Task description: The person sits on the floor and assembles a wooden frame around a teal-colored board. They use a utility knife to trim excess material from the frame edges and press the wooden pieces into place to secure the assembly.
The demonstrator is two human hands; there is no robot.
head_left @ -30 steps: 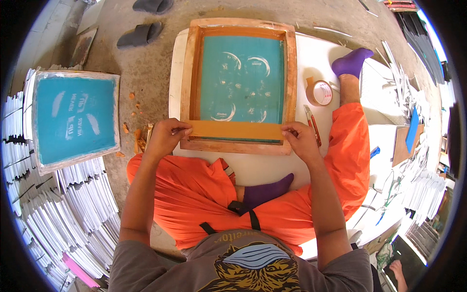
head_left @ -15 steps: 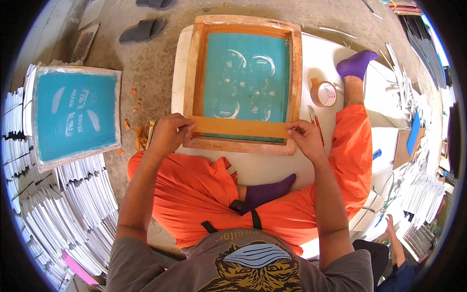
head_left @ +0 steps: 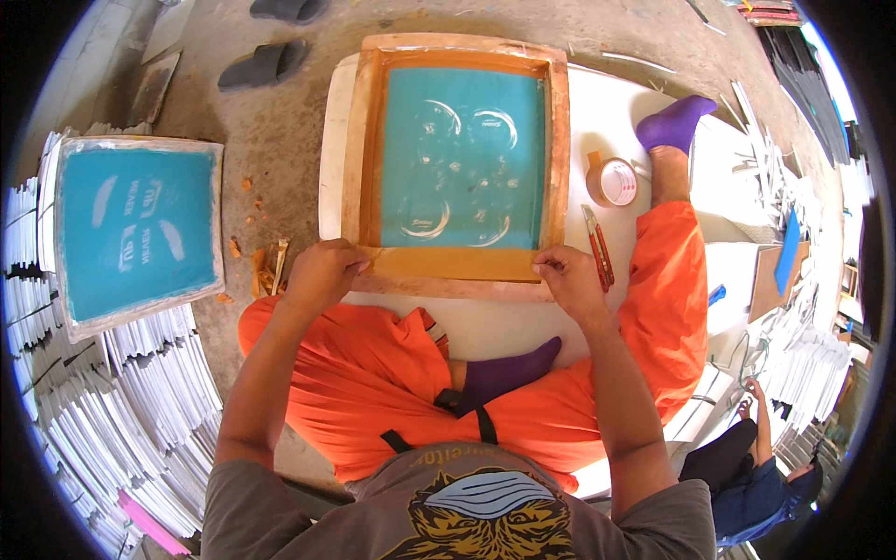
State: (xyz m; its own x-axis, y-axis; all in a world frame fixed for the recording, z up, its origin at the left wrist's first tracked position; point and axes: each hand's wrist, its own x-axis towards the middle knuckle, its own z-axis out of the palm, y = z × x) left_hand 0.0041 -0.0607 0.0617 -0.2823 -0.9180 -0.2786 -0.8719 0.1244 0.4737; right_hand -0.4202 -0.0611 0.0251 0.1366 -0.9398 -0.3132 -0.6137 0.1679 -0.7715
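A screen-printing frame with a wooden border (head_left: pixel 558 159) and teal mesh (head_left: pixel 464 177) lies in front of my crossed legs. Across its near side stretches a strip of brown tape (head_left: pixel 448 263), down along the inner edge of the wood. My left hand (head_left: pixel 325 273) pinches the strip's left end, and my right hand (head_left: pixel 571 278) pinches the right end. Whether the strip's middle touches the mesh I cannot tell. To the right of the frame are a roll of brown tape (head_left: pixel 613 182) and a red utility knife (head_left: pixel 599 247), near my right hand.
A second teal screen (head_left: pixel 140 224) rests at the left on stacks of white sheets (head_left: pixel 140 392). Orange-brown scraps (head_left: pixel 260 277) lie on the floor by my left knee. Dark sandals (head_left: pixel 264 65) are beyond. Another person (head_left: pixel 756 485) sits at the lower right.
Both hands have brought the taut tape strip nearer to me, from over the mesh down to the frame's near inner edge. The other person shows more at the lower right.
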